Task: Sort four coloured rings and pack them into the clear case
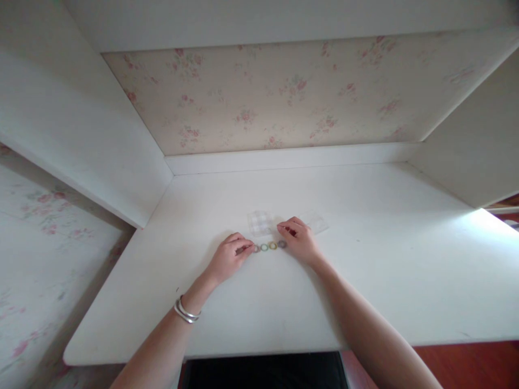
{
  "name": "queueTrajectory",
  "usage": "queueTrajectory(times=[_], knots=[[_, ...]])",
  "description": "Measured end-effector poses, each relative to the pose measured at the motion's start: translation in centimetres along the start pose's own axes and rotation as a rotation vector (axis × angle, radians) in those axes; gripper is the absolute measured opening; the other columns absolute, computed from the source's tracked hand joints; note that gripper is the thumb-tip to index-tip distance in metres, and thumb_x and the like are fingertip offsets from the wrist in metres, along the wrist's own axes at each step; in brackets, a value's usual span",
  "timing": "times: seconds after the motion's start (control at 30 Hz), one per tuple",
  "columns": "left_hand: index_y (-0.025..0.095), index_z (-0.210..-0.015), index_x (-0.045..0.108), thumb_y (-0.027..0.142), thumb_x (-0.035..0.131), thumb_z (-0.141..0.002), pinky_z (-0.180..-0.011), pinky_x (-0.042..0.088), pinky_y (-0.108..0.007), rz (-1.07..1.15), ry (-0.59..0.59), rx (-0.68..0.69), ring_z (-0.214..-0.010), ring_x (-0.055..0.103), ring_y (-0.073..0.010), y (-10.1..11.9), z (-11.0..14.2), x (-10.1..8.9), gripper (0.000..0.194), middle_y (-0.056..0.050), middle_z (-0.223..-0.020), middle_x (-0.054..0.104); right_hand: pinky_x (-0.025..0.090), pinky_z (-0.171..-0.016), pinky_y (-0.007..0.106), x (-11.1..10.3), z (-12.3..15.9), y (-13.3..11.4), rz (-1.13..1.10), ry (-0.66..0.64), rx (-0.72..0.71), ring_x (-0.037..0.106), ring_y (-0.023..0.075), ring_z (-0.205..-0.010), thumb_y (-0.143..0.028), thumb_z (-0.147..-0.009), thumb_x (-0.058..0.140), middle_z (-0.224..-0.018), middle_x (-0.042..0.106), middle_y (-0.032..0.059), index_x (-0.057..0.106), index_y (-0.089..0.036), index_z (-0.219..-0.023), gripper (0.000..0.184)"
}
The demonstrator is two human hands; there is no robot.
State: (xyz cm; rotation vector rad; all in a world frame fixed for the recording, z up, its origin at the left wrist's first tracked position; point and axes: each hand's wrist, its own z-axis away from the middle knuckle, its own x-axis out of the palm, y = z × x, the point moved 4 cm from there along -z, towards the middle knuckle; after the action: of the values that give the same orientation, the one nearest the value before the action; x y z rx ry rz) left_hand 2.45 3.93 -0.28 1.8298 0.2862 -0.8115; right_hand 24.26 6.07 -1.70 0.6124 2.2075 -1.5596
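Observation:
Several small coloured rings lie in a row on the white desk: a pinkish ring [257, 249], a green ring [264, 247], a yellow ring [273, 246] and a grey ring [282, 245]. At the row's left end, my left hand [232, 256] is closed, thumb and fingertips pinching at the pinkish ring. My right hand [299, 237] hovers by the grey ring with thumb and forefinger pressed together; what is between them is too small to make out. Beyond the row lie a clear plastic bag [260, 221] and, partly behind my right hand, another clear plastic bag [318, 222].
The white desk [389, 259] has a raised back strip [292, 158] under floral wallpaper [284, 97]. White panels stand at the left [101, 135] and right [470, 129]. Below the front edge is a black surface [263, 373]; reddish floor [474, 364] shows at lower right.

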Motion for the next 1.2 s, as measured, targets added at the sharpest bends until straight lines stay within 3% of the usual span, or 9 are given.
queueTrajectory(times=[0.13,0.37,0.53,0.7,1.0,1.2], knots=[[0.022,-0.091,0.069,0.035,0.051,-0.088,-0.062,0.045,-0.022,-0.032,0.077,-0.001,-0.074,0.057,-0.0127,0.3,-0.8,-0.5,0.023,-0.003,-0.083,0.062,0.043,-0.059,0.025,0.0,-0.1,0.3,-0.02,-0.001,0.013,0.054,0.0114,-0.065,-0.034,-0.088,0.052,-0.082,0.06,0.0024,0.07,-0.022,-0.087,0.022],[0.022,-0.092,0.07,0.028,0.051,-0.088,-0.077,0.045,-0.028,-0.275,0.171,0.063,-0.082,0.058,-0.0157,1.6,-3.3,-0.2,0.021,-0.004,-0.083,0.063,0.043,-0.059,0.025,-0.2,-0.2,0.5,-0.022,0.019,0.01,0.054,0.0115,-0.064,-0.032,-0.087,0.053,-0.08,0.06,0.0021,0.069,-0.021,-0.086,0.02],[0.023,-0.094,0.071,0.026,0.051,-0.088,-0.077,0.044,-0.029,-0.395,0.169,0.062,-0.08,0.058,-0.0156,1.7,-4.1,0.1,0.021,-0.003,-0.082,0.063,0.043,-0.059,0.025,-0.1,-0.1,0.4,-0.022,0.013,0.001,0.053,0.0107,-0.062,-0.031,-0.087,0.053,-0.081,0.06,0.0019,0.069,-0.021,-0.087,0.019],[0.022,-0.099,0.069,0.027,0.049,-0.089,-0.079,0.045,-0.029,-0.309,0.18,0.06,-0.082,0.057,-0.0157,1.8,-2.7,-0.7,0.023,-0.004,-0.084,0.062,0.039,-0.056,0.024,0.0,0.5,-0.4,0.035,-0.026,-0.046,0.049,0.0093,-0.058,-0.029,-0.088,0.052,-0.081,0.059,0.0018,0.069,-0.021,-0.087,0.018],[0.022,-0.096,0.067,0.027,0.048,-0.09,-0.074,0.048,-0.025,-0.104,0.155,-0.037,-0.082,0.059,-0.0141,0.0,0.4,-1.8,0.021,-0.003,-0.089,0.064,0.033,-0.073,0.029,2.1,2.9,-5.4,0.303,-0.242,-0.389,0.051,0.014,-0.077,-0.026,-0.088,0.052,-0.084,0.058,0.0029,0.068,-0.025,-0.092,0.016],[0.023,-0.095,0.067,0.025,0.048,-0.09,-0.075,0.048,-0.025,-0.091,0.141,-0.016,-0.082,0.059,-0.0138,0.2,0.4,-1.5,0.02,-0.003,-0.087,0.063,0.029,-0.074,0.03,3.5,2.9,-6.6,0.432,-0.283,-0.434,0.048,0.0148,-0.079,-0.024,-0.087,0.054,-0.085,0.057,0.0033,0.068,-0.025,-0.092,0.016]])
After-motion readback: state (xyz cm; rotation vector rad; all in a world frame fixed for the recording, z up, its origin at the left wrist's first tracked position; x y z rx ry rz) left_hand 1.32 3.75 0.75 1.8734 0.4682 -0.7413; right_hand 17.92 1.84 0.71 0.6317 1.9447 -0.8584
